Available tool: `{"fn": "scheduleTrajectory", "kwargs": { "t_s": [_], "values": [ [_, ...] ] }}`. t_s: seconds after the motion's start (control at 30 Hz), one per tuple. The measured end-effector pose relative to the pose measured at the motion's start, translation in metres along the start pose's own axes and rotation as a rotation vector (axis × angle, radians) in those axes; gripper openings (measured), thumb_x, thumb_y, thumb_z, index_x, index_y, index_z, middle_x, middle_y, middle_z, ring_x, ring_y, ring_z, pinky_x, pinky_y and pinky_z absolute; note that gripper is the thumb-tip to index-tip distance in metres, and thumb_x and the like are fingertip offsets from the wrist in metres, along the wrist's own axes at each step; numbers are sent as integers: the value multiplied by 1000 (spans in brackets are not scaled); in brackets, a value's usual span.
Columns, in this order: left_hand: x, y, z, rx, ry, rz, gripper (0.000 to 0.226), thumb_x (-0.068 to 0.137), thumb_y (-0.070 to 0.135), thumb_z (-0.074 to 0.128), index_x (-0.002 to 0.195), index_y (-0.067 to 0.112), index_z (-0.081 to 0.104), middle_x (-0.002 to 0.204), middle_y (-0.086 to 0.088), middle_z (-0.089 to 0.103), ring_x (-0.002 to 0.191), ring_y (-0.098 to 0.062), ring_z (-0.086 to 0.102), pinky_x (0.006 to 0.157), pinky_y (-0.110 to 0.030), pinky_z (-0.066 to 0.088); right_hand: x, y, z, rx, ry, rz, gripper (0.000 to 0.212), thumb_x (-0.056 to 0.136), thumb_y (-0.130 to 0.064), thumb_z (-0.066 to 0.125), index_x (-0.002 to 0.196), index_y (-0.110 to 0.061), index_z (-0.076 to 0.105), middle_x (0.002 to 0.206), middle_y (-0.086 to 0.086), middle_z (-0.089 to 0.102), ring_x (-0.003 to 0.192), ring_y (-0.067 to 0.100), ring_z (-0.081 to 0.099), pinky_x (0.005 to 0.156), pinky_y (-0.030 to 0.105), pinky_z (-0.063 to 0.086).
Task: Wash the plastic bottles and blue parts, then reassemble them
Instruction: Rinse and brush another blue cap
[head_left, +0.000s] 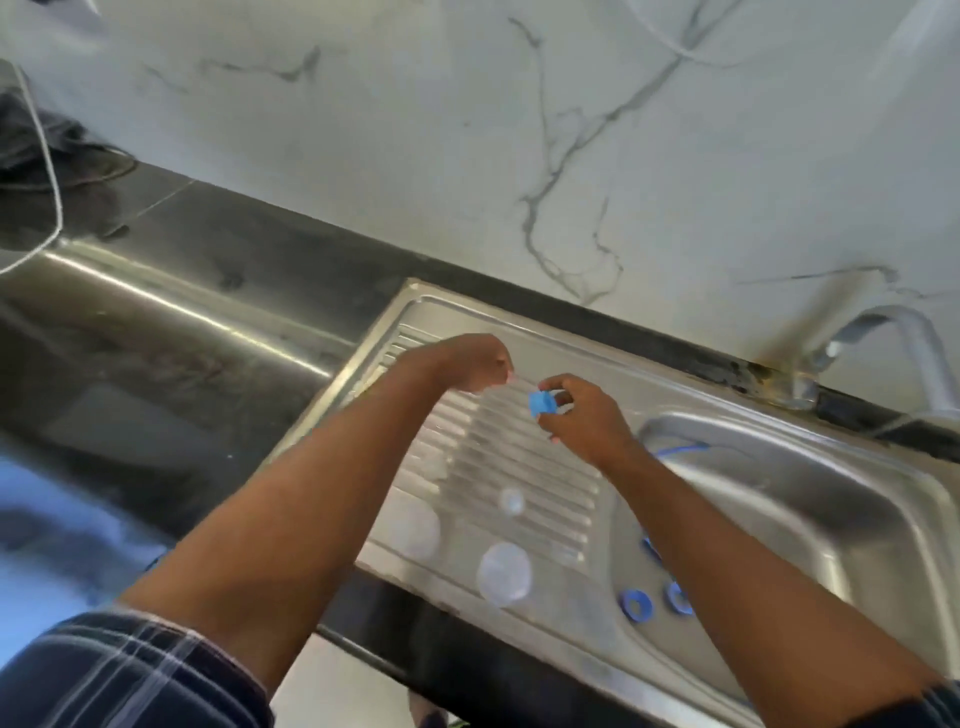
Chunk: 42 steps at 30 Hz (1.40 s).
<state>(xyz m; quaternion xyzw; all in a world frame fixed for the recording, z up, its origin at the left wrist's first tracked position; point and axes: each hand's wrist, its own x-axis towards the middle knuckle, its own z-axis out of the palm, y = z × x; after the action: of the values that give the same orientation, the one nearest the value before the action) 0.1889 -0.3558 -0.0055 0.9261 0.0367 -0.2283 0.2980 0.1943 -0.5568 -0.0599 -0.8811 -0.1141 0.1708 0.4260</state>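
Observation:
My right hand (582, 421) pinches a small blue cap (543, 404) above the ribbed steel drainboard (524, 457). Just to its left, my left hand (475, 364) has its fingers curled round the top of a clear plastic bottle (436, 467). That bottle is faint and blurred, and its body reaches down towards me. Two more clear bottles (504, 574) (511, 501) stand on the drainboard below the hands. Blue ring parts (638, 604) (678, 597) lie near the drainboard's front edge, and a third blue part (650, 548) shows beside my right forearm.
The sink basin (810, 499) lies to the right with a blue ring (680, 449) at its far rim. A steel tap (883, 338) rises behind it. The dark counter (171, 312) stretches left, with cloth and a white cord (49, 156) at the far left. A marble wall stands behind.

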Motion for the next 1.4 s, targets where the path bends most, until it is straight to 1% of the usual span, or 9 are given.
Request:
{"fn": "scheduleTrajectory", "kwargs": {
  "t_s": [0.1, 0.3, 0.53, 0.63, 0.83, 1.03, 1.13, 1.27, 1.4],
  "values": [
    [-4, -53, -24, 26, 20, -41, 28, 95, 7, 49, 111, 4, 73, 105, -17, 74, 84, -33, 73, 82, -41, 61, 26, -40, 50, -177, -93, -102, 47, 78, -16, 80, 122, -15, 63, 106, 1, 66, 95, 20, 63, 84, 26, 46],
    [-5, -131, -35, 118, 93, -116, 29, 102, 17, 50, 119, 11, 72, 122, -9, 71, 104, -30, 68, 82, -27, 47, 67, -75, 133, -526, -296, -268, 46, 83, -13, 67, 129, -19, 61, 124, 8, 59, 113, 30, 59, 90, 35, 48],
    [-6, -167, -31, 125, 170, -195, 30, 98, 19, 48, 117, 23, 71, 121, -3, 71, 108, -26, 65, 94, -42, 54, 79, -77, 166, -744, -323, -333, 52, 89, -14, 64, 138, -27, 51, 129, 0, 55, 111, 28, 59, 74, 36, 51],
    [-6, -164, -29, 127, 189, -200, 27, 98, 21, 50, 115, 23, 71, 116, -2, 72, 105, -27, 66, 92, -42, 54, 76, -73, 161, -697, -299, -331, 58, 89, -15, 66, 142, -30, 48, 136, -3, 51, 114, 27, 58, 78, 38, 53],
    [15, -87, -12, 58, 187, -35, 19, 94, 19, 61, 101, 12, 77, 100, -3, 74, 86, -26, 70, 82, -32, 56, 54, -31, 81, -489, -154, -236, 38, 91, -27, 68, 129, -26, 62, 128, -1, 63, 115, 19, 59, 97, 32, 47],
    [43, 43, 43, -21, -58, 192, 21, 96, 23, 61, 109, 13, 74, 100, -4, 74, 80, -23, 73, 66, -26, 55, -4, 75, -51, -376, -64, 85, 18, 87, -17, 69, 104, -19, 75, 106, 1, 75, 80, 10, 66, 84, 22, 51],
    [56, 100, 88, -45, -183, 269, 21, 98, 20, 61, 108, 7, 73, 101, -13, 74, 77, -27, 73, 51, -19, 50, -47, 140, -106, -323, -57, 263, 14, 86, -12, 67, 95, -19, 74, 98, 5, 75, 51, -1, 61, 57, 10, 48],
    [62, 152, 158, -35, -306, 264, 19, 98, 19, 60, 108, 7, 71, 101, -15, 73, 73, -23, 68, 54, -23, 50, -91, 219, -142, -370, -83, 392, 20, 83, -7, 65, 94, -18, 77, 98, 0, 75, 69, 9, 64, 52, 6, 44],
    [64, 171, 217, 3, -332, 168, 17, 95, 15, 57, 102, 11, 73, 94, -9, 75, 77, -26, 72, 55, -21, 49, -106, 269, -127, -477, -249, 336, 12, 82, -14, 65, 90, -17, 74, 102, 6, 74, 94, 25, 68, 78, 29, 51]
  ]
}}
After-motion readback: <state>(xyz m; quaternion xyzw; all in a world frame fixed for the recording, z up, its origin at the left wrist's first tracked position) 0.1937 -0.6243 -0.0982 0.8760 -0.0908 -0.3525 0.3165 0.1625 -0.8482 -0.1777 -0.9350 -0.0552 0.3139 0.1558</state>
